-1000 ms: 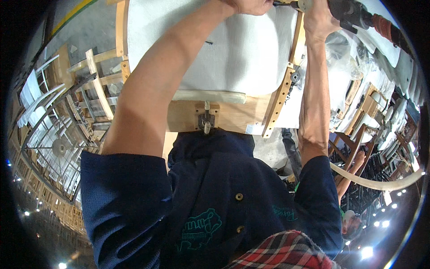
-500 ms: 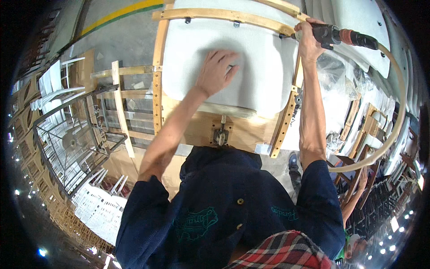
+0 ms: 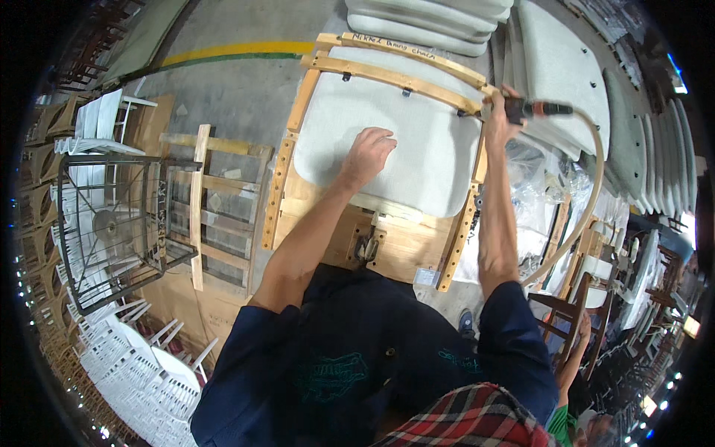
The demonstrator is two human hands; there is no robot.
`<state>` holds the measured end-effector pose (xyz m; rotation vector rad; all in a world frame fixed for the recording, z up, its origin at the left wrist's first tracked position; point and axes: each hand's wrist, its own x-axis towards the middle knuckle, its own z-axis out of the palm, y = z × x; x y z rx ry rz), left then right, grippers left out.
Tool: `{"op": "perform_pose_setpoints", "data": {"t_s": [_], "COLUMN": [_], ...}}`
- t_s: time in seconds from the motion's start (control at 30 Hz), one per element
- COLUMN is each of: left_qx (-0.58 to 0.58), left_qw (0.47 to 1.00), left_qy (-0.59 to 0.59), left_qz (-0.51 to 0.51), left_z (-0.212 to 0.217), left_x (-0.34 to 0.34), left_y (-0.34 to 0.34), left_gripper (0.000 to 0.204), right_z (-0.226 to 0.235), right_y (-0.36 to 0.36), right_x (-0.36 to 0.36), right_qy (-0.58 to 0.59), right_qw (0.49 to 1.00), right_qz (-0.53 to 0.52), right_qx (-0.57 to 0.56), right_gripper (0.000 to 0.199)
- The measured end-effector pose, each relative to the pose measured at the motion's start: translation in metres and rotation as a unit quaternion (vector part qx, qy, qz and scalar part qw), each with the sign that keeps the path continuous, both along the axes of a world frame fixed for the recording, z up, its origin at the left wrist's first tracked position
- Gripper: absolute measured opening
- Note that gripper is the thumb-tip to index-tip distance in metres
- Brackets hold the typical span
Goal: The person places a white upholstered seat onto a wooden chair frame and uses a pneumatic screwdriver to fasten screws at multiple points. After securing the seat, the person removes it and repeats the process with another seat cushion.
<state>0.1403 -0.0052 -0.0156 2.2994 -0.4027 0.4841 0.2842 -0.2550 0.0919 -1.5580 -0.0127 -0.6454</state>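
Left hand: laid palm-down on the white seat pad, fingers spread flat, gripping nothing.

Right hand: fingers wrapped tight around a power tool, whose tip meets the far right corner of the wooden chair frame. A tan hose runs from the tool's rear and curves down the right side.

Seat pad: pale, rounded corners, set within the chair frame, which lies on a wooden desk directly in front of the person.

Chair frame: light wood, curved rails at the far edge, side rails with rows of holes.

Surroundings: stacked white cushions beyond the frame; a wire rack to the left; white chairs stacked at lower left; grey floor with a yellow line.
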Motion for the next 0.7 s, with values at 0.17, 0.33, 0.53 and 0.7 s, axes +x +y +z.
{"op": "perform_pose_setpoints", "data": {"t_s": [0.17,0.33,0.53,0.7], "left_qx": [0.008,-0.018,-0.243,-0.299], "left_qw": [1.0,0.998,0.903,0.835], "left_qy": [0.011,0.05,0.354,0.457], "left_qz": [0.012,0.017,-0.018,-0.074], "left_z": [0.0,0.002,0.03,0.026], "left_x": [-0.002,-0.01,-0.102,-0.166], "left_y": [-0.005,-0.006,-0.027,-0.019], "left_gripper": [0.012,0.012,0.027,0.033], "right_z": [0.006,0.033,0.032,0.044], "right_y": [-0.017,-0.002,-0.002,0.024], "right_x": [-0.12,-0.266,-0.352,-0.37], "right_qy": [-0.016,0.021,0.033,0.011], "right_qw": [0.998,0.983,0.986,0.977], "right_qz": [-0.05,0.009,-0.012,0.014], "right_qx": [0.03,0.182,0.162,0.214], "right_gripper": [0.025,0.022,0.023,0.023]}}
